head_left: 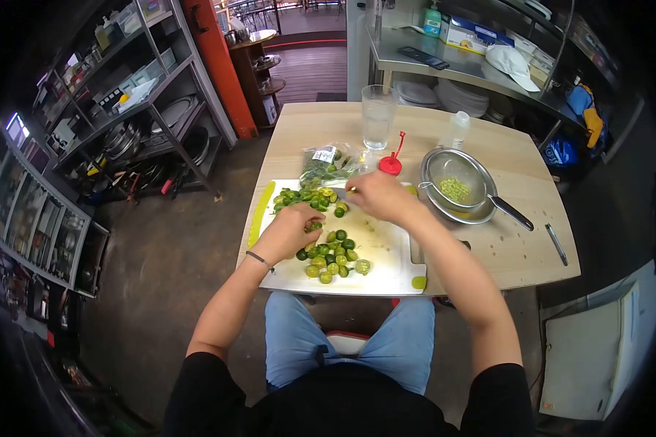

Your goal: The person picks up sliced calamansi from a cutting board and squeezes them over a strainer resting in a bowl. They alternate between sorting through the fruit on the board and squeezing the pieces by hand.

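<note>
My right hand (381, 197) is closed around a small knife, its blade (340, 194) pointing left over the white cutting board (386, 251). The handle is hidden by my fingers. My left hand (290, 234) bends its fingers around a small green lime (313, 226), mostly covered by the fingertips. Nearer to me on the board lies a group of small limes (334, 255), some of them cut. Beyond my left hand, cut green pieces (291, 197) are heaped at the board's far left. A clear plastic bag (321, 173) of more limes sits just behind the board.
To the right, a strainer (455, 182) with pale green seeds rests over a metal bowl (479, 216). A glass of water (377, 124), a red cap (390, 166) with a spout and a translucent bottle (458, 131) stand farther back. A pen (557, 245) lies near the right edge.
</note>
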Demonstrator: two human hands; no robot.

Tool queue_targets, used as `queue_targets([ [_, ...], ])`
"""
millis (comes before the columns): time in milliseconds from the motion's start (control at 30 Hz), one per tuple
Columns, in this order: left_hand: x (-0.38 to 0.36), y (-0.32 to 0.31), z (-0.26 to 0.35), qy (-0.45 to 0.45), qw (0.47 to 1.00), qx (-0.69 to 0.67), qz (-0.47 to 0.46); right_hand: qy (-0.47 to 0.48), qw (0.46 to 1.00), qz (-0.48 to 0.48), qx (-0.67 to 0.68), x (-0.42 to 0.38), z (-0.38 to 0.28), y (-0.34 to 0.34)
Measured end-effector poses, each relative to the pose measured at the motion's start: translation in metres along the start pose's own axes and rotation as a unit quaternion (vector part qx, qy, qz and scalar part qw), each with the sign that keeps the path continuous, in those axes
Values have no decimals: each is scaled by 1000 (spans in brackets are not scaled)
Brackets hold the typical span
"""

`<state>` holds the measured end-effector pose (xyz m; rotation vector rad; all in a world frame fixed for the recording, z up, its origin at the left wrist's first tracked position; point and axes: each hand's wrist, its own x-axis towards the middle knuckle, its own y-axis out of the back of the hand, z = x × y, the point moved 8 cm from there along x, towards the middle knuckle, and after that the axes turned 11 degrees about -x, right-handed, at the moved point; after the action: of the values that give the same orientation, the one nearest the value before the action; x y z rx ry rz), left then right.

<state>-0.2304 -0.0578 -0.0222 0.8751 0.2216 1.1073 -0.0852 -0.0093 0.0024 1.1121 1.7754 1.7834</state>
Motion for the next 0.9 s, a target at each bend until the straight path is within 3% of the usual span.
queue_targets([
  [67,-5,8,-8,36,998,-44,14,3,999,-35,5,23,-19,-27],
  [133,-7,14,-28,108,966,-226,61,-32,997,-63,41,31,-22,-35],
  [167,-6,16,-33,109,966,-226,62,-30,997,-64,41,32,-21,-33],
  [267,-6,13,-49,183,805,-557,95,-8,996,69,57,21,-11,10],
  [300,-3,14,-48,183,804,-559,91,-12,996,68,55,12,-5,21],
  [367,3,15,-48,160,690,-696,120,-65,993,50,81,-11,16,40],
  [433,12,13,-35,162,679,-708,106,-118,990,21,80,-45,29,55],
  [500,24,10,-22,154,678,-710,112,-170,982,-6,79,-82,38,45],
  [567,42,-1,-10,129,684,-713,86,-155,979,58,119,-120,40,19],
  [633,66,-13,16,118,755,-642,61,-100,985,92,107,-141,22,0],
  [700,95,-34,40,104,774,-622,54,-104,976,113,157,-150,8,-10],
  [767,129,-49,75,12,904,-427,10,-120,970,135,164,-153,0,-14],
  [800,143,-61,87,11,905,-425,2,-127,964,154,173,-153,-2,-13],
  [867,170,-81,126,-96,980,-171,-17,-130,964,154,174,-154,-3,-17],
  [900,183,-91,132,-98,981,-168,-23,-126,965,148,174,-154,-4,-19],
])
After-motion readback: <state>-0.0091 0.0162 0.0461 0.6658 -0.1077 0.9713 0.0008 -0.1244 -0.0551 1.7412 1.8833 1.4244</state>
